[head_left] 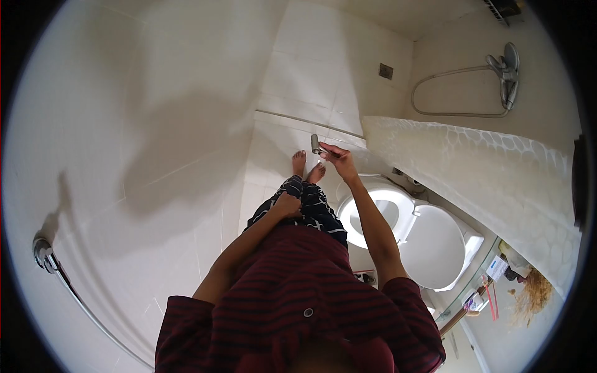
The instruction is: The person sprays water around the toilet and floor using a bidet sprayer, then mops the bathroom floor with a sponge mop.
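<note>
My right hand (339, 159) is held out over the floor, beyond the toilet bowl. Its fingers are closed around the handle of a small tool with a grey cylindrical head (314, 143), which looks like a little roller. The head stands crosswise to the handle and overlaps the floor near my bare feet (299, 163) in this view. Against the front of my dark patterned trousers (318, 210) rests my left hand (287, 204), its fingers curled in. What they hold, if anything, is hidden.
To the right is a toilet (375, 214) with its lid (431, 247) raised. A pale shower curtain (472, 165) hangs behind it, with a hand shower (509, 74) on the wall beyond. A glass shelf (467, 297) holds small items. At left, a metal rail (81, 298) runs along the wall.
</note>
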Available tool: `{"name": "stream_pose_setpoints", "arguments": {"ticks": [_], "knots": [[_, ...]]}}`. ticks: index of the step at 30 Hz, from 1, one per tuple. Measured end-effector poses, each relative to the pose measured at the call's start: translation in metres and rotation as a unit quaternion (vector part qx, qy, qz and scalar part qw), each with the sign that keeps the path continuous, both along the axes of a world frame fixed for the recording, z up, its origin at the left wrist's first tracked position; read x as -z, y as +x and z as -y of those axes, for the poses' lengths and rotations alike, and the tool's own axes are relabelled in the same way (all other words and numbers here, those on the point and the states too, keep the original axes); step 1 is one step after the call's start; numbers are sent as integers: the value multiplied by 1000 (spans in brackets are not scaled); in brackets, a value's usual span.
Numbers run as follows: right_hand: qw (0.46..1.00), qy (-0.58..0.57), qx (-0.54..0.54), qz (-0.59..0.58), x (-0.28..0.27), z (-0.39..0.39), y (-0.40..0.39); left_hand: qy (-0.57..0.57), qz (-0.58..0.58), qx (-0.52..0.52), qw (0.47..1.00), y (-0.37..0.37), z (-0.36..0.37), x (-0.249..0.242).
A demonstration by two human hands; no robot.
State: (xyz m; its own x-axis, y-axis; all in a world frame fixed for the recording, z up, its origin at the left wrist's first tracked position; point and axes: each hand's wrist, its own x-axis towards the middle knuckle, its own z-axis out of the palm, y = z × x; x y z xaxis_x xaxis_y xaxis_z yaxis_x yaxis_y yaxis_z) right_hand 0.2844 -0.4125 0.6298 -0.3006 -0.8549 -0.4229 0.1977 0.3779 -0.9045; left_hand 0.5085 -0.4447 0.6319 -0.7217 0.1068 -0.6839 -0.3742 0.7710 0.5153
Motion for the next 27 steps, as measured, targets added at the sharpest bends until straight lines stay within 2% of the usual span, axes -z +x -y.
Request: {"name": "stream_pose_setpoints", "arguments": {"ticks": [2,5,8,9,12,16,19,24,27], "knots": [[1000,-11,1,0,1,2,-5,-3,0,-8,1000,1,0,3],[996,-8,-23,91,-9,2,-14,0,0,-19,1000,-3,5,-1],[981,79,-96,152,-13,-2,-26,16,44,-5,999,-5,14,-3],[982,73,-98,142,-19,-1,-29,22,64,1,998,-11,20,-7],[992,24,-65,106,-30,0,-43,42,77,-62,994,-19,37,-19],[998,20,-1,59,-36,17,-68,66,98,-89,989,-36,67,-20],[996,14,6,86,-34,35,-93,81,106,-109,985,-56,90,-13],[995,13,11,103,-18,68,-149,202,200,-220,933,-105,147,10],[990,29,26,139,-3,83,-194,165,195,-138,957,-153,180,0]]}}
